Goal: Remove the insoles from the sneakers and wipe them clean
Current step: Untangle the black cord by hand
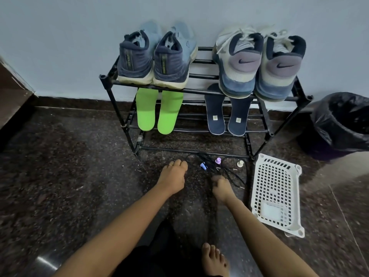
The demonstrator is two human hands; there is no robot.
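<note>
Two pairs of sneakers stand heels-out on the top shelf of a black rack (111,90): a navy-blue pair (153,62) on the left and a grey-blue pair (259,66) on the right. On the shelf below lie two green insoles (157,112) and two navy insoles (225,116). My left hand (172,177) is down at the floor in front of the rack, its fingers bent under, so what they hold is hidden. My right hand (220,186) is curled beside it, gripping a tangle of black cord (229,172) that lies on the floor.
A white perforated basket (277,192) with a pale cloth inside sits on the floor at the right. Behind it stands a black-lined bin (339,124). Small plastic pieces (218,160) lie among the cords. My bare foot (213,260) is at the bottom. A dark wooden edge (12,92) is at the left.
</note>
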